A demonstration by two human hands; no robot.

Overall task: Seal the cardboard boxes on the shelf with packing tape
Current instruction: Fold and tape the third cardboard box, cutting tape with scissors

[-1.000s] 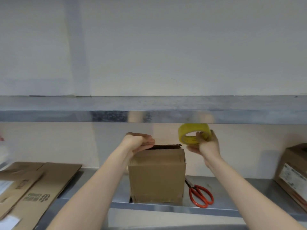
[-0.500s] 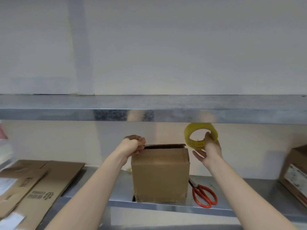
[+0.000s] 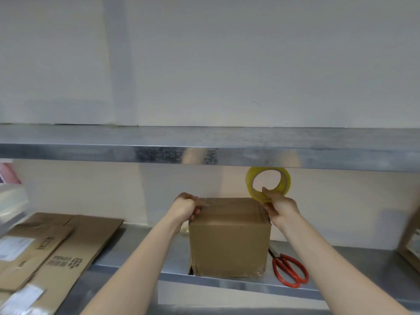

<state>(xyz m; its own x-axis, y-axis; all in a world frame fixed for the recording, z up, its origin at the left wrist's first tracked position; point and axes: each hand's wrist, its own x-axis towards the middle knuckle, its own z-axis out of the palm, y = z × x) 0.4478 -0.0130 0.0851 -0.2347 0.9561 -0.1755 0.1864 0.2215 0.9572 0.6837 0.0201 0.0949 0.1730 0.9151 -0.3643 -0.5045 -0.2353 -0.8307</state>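
A brown cardboard box (image 3: 229, 242) stands upright on the metal shelf (image 3: 227, 284), its top flaps closed. My left hand (image 3: 186, 206) presses on the box's top left edge and pinches the end of a clear tape strip that runs across the top. My right hand (image 3: 280, 208) holds a yellow roll of packing tape (image 3: 268, 184) just above the box's top right corner, close under the upper shelf.
Red-handled scissors (image 3: 288, 268) lie on the shelf right of the box. Flattened cardboard boxes (image 3: 52, 248) are stacked at the left. Another box (image 3: 411, 242) sits at the far right edge. The upper metal shelf (image 3: 204, 151) hangs low overhead.
The view has tipped so the box top shows. My right hand has drawn the roll to the box's right corner, with tape stretched over the top. My left hand stays at the left edge.
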